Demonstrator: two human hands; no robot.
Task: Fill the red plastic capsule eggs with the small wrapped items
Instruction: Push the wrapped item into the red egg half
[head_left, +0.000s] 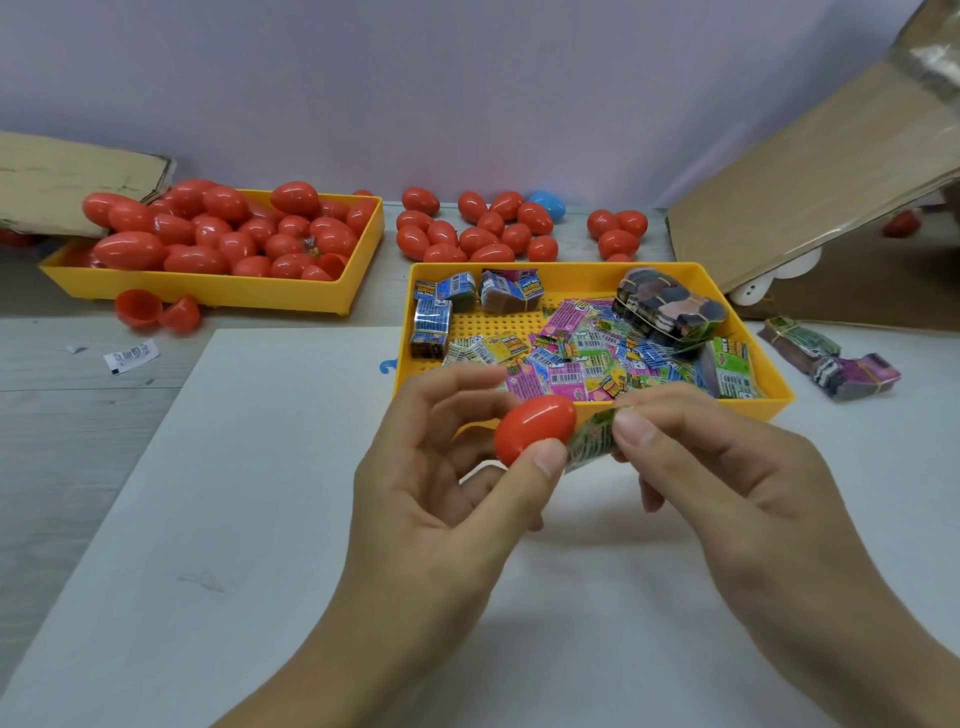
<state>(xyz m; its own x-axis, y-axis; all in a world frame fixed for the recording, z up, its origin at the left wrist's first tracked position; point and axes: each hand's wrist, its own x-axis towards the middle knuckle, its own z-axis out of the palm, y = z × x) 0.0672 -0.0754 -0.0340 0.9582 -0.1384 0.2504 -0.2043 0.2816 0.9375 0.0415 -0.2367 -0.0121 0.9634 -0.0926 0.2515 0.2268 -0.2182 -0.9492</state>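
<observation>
A red capsule half (535, 428) is held above the white tabletop (260, 493), just in front of the nearer yellow tray (769, 410), pinched between the thumb and fingers of the left hand (436, 499). A small green wrapped item (592, 439) is pinched by the fingers of the right hand (737, 483) and is pressed against the open mouth of that half, so one filling is judged to be under way and not yet finished. The nearer tray is seen to hold many loose wrapped items (571, 358) and several banded bundles (670, 306), so plenty of stock is left. A far yellow tray (208, 296) is heaped with closed red eggs (223, 228), and more closed eggs (478, 228) are gathered on the tabletop behind the nearer tray; whether either group is already filled cannot be told. Two open halves (156, 310) lie beside the far tray, evidently unfilled. The task is judged to be somewhere in mid-course.
</observation>
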